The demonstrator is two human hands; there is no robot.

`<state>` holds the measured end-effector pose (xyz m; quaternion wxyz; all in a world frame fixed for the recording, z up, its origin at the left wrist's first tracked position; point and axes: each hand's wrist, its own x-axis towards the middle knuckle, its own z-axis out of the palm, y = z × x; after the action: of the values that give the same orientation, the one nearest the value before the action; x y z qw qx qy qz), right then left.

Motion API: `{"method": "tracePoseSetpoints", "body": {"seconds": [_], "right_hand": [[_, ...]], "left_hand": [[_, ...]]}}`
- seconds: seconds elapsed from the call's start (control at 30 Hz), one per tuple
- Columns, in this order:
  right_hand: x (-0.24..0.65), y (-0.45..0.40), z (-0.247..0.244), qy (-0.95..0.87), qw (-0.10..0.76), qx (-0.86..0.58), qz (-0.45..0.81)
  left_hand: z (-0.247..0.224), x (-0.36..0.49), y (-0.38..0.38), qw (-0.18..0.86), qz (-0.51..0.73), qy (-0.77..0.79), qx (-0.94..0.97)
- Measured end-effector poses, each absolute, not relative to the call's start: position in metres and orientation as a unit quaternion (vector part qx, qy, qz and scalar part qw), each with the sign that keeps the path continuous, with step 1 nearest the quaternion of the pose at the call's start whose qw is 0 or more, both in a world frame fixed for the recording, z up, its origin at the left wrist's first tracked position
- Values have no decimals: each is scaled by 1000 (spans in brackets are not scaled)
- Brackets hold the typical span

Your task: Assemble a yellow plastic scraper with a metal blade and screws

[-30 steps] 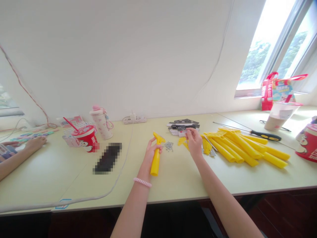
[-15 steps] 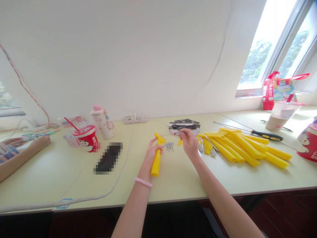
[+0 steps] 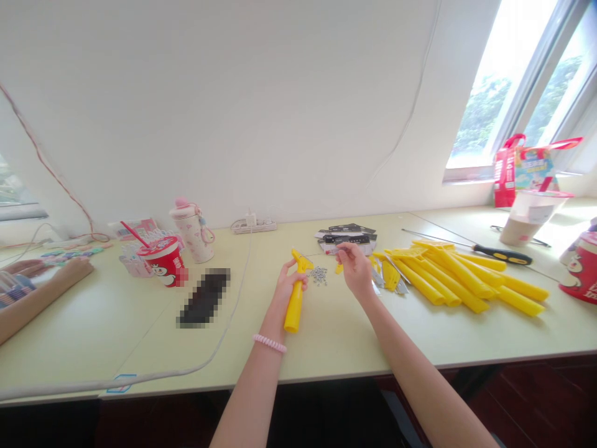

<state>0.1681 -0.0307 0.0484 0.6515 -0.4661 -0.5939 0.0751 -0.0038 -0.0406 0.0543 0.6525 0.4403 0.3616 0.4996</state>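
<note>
A: What's the left hand (image 3: 290,286) doing?
B: Fingers wrapped closed around a yellow scraper (image 3: 293,308). The right hand (image 3: 355,270) pinches something tiny, can't tell what. Loose screws (image 3: 319,275) lie between both hands' fingers.

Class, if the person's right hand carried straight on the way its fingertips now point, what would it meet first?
The right hand would probably meet the yellow head of the scraper gripped in the left hand. Depth is unclear from this view; the small screws seem to lie below that line.
</note>
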Motion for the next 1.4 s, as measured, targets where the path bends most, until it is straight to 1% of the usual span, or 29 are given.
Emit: {"method": "tracePoseSetpoints", "body": {"seconds": [0.3, 0.43, 0.63, 0.73, 0.87, 1.0, 1.2, 1.4], "right_hand": [[169, -31, 48, -591, 652, -467, 80], [169, -33, 51, -582, 647, -488, 64], [169, -35, 52, -588, 607, -533, 36], [168, -34, 49, -601, 593, -534, 57], [168, -34, 48, -618, 598, -501, 98], [168, -35, 50, -618, 602, -496, 95], [166, -35, 52, -594, 616, -506, 105], [168, -31, 48, -581, 599, -539, 114]], "left_hand": [[53, -4, -40, 662, 503, 349, 433], [47, -5, -36, 657, 500, 346, 445], [38, -8, -30, 660, 485, 333, 467], [36, -9, -26, 657, 485, 342, 464], [35, -8, -22, 662, 493, 349, 444], [34, -8, -22, 663, 498, 333, 448], [31, -7, -19, 655, 498, 349, 448], [34, -8, -23, 652, 479, 361, 464]]}}
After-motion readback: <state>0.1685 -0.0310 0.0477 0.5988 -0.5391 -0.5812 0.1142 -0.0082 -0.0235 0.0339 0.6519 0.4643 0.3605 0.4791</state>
